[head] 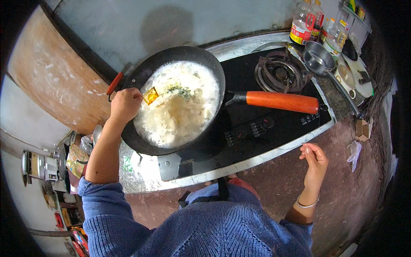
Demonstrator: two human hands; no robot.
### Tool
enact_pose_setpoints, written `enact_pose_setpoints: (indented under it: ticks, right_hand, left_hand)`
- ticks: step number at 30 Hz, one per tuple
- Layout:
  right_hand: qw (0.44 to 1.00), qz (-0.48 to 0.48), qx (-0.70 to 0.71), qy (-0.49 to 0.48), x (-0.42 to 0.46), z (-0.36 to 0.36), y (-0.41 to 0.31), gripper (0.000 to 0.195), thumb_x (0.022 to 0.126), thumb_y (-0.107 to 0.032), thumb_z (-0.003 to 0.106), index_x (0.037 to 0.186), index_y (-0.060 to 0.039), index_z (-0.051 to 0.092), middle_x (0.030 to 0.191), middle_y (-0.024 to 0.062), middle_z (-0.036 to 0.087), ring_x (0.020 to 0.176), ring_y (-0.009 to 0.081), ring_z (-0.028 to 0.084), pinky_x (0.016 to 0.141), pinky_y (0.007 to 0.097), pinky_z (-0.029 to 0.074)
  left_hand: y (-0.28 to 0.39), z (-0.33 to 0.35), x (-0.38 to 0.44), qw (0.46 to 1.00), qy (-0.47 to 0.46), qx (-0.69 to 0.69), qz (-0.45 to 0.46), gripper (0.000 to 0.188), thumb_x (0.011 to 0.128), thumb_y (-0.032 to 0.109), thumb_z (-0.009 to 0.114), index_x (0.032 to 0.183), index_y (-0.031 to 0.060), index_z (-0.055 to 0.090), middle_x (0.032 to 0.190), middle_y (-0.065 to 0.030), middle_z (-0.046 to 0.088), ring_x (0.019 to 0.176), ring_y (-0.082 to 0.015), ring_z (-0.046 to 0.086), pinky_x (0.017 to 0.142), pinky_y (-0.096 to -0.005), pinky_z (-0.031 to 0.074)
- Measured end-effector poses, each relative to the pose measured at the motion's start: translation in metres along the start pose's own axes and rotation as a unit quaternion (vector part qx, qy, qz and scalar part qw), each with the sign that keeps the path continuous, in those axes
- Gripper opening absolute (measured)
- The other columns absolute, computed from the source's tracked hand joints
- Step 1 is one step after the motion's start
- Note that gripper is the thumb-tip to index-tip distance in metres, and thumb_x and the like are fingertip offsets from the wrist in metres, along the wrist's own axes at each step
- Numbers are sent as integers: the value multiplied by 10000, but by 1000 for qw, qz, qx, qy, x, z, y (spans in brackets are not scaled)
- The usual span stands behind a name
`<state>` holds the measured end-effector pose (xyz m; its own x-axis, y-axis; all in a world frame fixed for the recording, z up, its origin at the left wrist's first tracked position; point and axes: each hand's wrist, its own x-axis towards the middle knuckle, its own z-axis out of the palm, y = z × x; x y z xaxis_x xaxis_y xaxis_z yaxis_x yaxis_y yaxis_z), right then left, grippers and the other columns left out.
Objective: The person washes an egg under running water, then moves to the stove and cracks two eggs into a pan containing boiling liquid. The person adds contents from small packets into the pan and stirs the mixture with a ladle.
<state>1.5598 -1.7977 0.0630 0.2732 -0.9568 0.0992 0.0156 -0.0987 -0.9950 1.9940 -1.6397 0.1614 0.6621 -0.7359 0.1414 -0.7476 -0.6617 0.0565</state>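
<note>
A small gold-coloured seasoning sachet (151, 95) is at the fingertips of my left hand (126, 102), over the left side of a black wok (210, 57). The hand's back hides most of the grip. White, foamy liquid (192, 128) fills much of the wok, with pale pieces in it. Dark green flakes (179, 91) lie on its surface, right of the sachet. The wok's orange wooden handle (282, 101) points right. My right hand (314, 160) hangs beyond the stove's front edge, thumb against curled fingers, with nothing visible in it.
Right of the wok, the black glass stove (244, 74) has a second burner (281, 74). A metal ladle-like pan (319, 56) rests past it, near oil bottles (301, 29). An orange-handled utensil (115, 84) leans by the wok's left rim. A brown board (61, 70) stands left.
</note>
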Motion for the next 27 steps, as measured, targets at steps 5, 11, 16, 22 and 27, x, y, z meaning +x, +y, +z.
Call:
enact_pose_setpoints:
  ticks: [5,11,16,22,27]
  right_hand:
    - [1000,-2,3,-8,-1,0,0,101,806,-52,545,854,22,594,788,64,581,644,83,502,585,201,424]
    - [1000,6,9,-23,-3,3,7,99,806,-49,546,854,23,595,783,63,586,643,78,506,588,203,430]
    - [999,12,13,-29,-4,6,3,97,806,-49,548,858,18,594,776,58,586,644,76,507,591,201,431]
    - [1000,13,21,-16,-7,-2,7,92,805,-48,549,853,16,594,775,57,583,631,75,503,582,195,425]
    - [999,21,27,-11,-8,-3,7,94,803,-46,550,858,15,595,773,55,583,634,73,504,581,192,424]
  left_hand:
    - [-25,-1,-13,988,8,142,62,154,713,149,478,743,87,616,752,-117,613,736,-303,592,644,-389,468]
    - [3,14,-38,982,-151,55,103,157,715,212,532,757,85,615,723,-119,603,704,-291,587,628,-364,463]
    - [-3,16,-19,993,-94,49,57,144,704,196,549,770,90,622,738,-127,606,709,-287,591,631,-362,466]
    - [-5,22,-19,990,-100,95,2,168,697,170,504,761,77,629,754,-133,612,712,-300,592,646,-368,475]
    - [36,16,-20,987,-134,5,86,168,702,173,496,766,87,626,771,-134,611,729,-304,590,649,-379,474]
